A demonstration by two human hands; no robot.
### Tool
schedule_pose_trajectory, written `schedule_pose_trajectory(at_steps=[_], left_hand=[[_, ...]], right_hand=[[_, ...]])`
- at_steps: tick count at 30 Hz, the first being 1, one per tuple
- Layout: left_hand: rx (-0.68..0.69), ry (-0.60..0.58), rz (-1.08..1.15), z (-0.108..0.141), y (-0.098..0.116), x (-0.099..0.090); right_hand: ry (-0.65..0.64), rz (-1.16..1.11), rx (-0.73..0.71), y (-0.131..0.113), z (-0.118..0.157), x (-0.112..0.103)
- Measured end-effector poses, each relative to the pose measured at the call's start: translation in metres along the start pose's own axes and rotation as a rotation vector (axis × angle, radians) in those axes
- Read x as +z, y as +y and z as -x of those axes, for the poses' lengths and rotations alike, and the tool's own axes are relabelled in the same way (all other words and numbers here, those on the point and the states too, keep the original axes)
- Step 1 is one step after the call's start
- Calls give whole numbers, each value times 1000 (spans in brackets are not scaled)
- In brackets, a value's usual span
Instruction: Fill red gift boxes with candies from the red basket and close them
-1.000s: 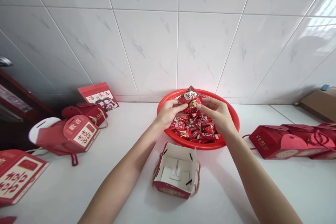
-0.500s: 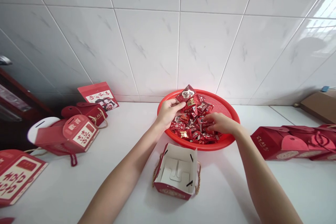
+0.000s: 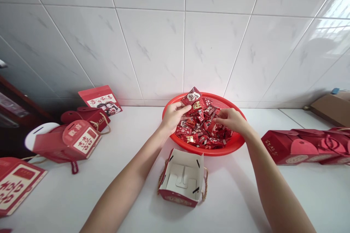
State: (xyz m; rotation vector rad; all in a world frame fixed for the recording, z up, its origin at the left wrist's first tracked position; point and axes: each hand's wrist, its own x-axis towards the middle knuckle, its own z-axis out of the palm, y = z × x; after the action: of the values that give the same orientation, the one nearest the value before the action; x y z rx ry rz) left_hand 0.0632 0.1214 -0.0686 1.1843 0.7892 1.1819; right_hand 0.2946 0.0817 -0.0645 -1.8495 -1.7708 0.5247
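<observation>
Nearest, an open box (image 3: 177,199) stands in front of the red basket (image 3: 202,152); over it, the right hand (image 3: 232,119) has left the packets (image 3: 193,97) pinched in the left hand (image 3: 172,116), which now holds them alone, and bends into the pile, its grip unclear. The basket sits by the white counter's (image 3: 232,204) back edge, beneath a tiled wall (image 3: 153,43).

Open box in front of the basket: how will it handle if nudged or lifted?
The open box looks like thin folded card, so probably light and easily dented. Nothing is inside, so a nudge would likely slide it. The rope handles droop, probably floppy.
</observation>
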Motion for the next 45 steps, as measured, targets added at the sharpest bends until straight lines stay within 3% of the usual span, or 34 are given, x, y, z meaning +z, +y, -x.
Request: schedule_pose_trajectory(at_steps=[5,8,14,22,34,45], left_hand=[[5,-4,14,-1,-1,0],[8,-6,15,-1,-1,0],[7,-12,11,-1,-1,0],[8,-2,-7,0,0,0],[2,-15,-7,1,0,0],[-10,-2,-7,0,1,1]], right_hand=[[250,229,175,-1,0,-4],[303,206,169,3,-2,-5],[213,16,91,8,-2,-5],[176,94,72,9,-3,-4],[-180,241,-91,9,-1,1],[-292,336,-119,9,-2,4]])
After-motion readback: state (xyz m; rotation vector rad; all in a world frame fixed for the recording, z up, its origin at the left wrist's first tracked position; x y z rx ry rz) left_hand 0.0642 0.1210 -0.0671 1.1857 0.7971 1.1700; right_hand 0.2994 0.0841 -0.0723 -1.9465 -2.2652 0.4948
